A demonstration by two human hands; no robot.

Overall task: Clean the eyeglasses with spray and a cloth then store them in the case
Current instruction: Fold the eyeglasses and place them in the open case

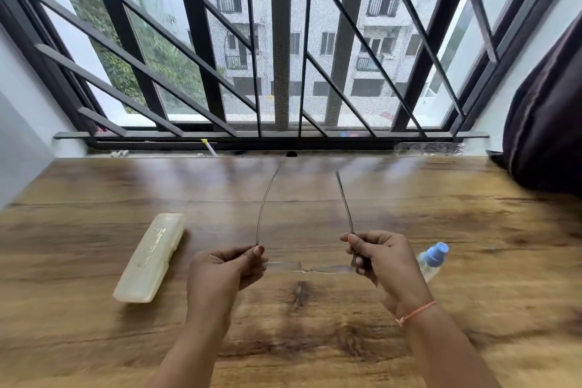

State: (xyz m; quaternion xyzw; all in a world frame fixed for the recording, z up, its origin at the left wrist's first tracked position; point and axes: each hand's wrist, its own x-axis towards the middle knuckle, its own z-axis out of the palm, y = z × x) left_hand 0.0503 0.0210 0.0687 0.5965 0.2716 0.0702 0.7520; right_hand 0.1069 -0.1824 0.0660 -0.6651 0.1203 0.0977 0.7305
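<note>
1. Head view: the left hand [225,264] and right hand [379,257] each pinched a corner of the eyeglasses [310,268], held above the wooden table [315,340].
2. The closed case [150,257] lay left of the hands; the spray bottle [433,258] lay right.

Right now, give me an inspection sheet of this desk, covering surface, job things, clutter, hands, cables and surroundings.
Surface: wooden table, bare grain showing.
Job's things: eyeglasses held above the table, temples open and pointing toward the window; pale case lying shut to the left; spray bottle with blue cap lying behind the right hand; no cloth seen.
Clutter: small bits along the sill, too small to identify.
Hands: left hand pinches the left temple end; right hand grips the right temple.
Cables: nothing seen.
Surroundings: barred window facing a building; dark curtain at right.
</note>
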